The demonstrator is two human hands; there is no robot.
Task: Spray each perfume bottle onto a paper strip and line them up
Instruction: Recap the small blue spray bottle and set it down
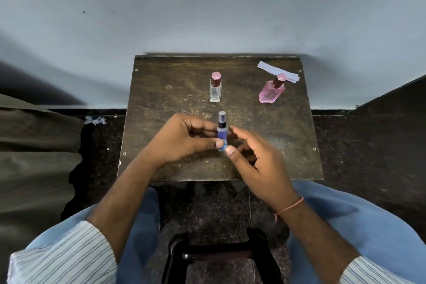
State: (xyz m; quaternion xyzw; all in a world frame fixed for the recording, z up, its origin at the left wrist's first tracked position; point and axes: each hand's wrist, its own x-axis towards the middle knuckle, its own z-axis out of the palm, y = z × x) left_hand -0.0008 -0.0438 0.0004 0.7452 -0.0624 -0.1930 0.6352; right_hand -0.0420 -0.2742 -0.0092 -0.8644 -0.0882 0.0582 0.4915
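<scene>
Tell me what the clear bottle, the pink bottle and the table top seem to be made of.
Clear bottle: likely glass, see-through with bright edges, under a glossy pink cap. Pink bottle: glass or clear plastic, tinted pink and translucent; I cannot tell which. Table top: looks like dark wood or laminate board, matt, scuffed and worn pale in patches, with screw heads near its edges.

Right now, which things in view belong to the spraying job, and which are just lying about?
Job:
blue spray bottle, held by left hand and right hand
clear bottle
pink bottle
paper strips

Lying about:
torn paper scraps on the floor
black stool
</scene>
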